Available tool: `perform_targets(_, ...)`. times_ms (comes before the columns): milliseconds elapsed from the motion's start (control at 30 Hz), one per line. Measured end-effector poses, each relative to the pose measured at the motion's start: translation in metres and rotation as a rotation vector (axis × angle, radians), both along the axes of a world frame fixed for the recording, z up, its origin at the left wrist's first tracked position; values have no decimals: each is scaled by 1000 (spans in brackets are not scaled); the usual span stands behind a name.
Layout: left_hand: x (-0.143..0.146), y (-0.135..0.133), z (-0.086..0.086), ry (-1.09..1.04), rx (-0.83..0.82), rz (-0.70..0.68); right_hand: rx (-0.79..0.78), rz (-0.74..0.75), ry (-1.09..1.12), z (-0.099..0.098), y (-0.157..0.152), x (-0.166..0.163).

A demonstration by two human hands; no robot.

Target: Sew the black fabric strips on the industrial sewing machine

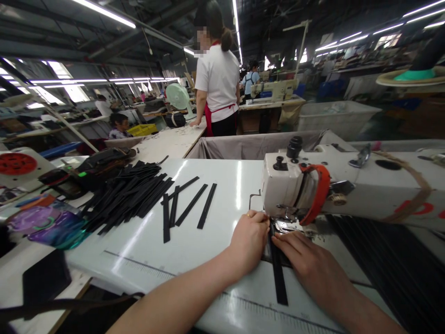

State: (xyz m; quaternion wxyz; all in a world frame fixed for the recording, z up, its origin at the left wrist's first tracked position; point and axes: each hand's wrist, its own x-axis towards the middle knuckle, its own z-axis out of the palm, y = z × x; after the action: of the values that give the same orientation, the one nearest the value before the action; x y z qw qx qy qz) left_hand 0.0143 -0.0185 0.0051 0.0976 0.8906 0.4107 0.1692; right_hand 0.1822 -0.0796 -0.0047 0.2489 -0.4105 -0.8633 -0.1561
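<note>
Black strip (278, 269) is seen in the head view lying flat on the white sewing table (194, 241), at about 5 o'clock in the frame, its far end under the presser foot area of the white sewing machine (347, 190). The strip is flanked by both hands. The left hand (248, 241) is laid on the table at the strip's left edge, fingers curled and pressed down on it near the needle; a ring is seen on one finger. The right hand (306, 260) is laid flat, fingers extended, fingertips pressed on the strip's right edge. Neither hand is closed around the strip; it is pinned to the table rather than gripped.

An orange guard (318, 192) is noted on the machine head. Red markings are visible on the machine body at 3 o'clock; they cannot be read. Printed ruler graduations are seen along the table's near edge; numerals are too small to read.

At 9 to 10 o'clock a pile of black strips (125, 195) is recorded, with four loose strips (189, 206) just beside it. At 12 o'clock a person in a white shirt (217, 76) with a red apron is seen standing, back turned. A green fan (178, 97) is seen nearby.
</note>
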Motion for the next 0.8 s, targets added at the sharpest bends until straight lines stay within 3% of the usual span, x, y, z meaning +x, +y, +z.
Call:
perform_targets(333,-4,-1,2,-68,-60,-25,-254,229,203,11,-4,9)
perform_targets(800,-3,-1,-3,-42,-21,-36,-100,33,23,-4,9,15)
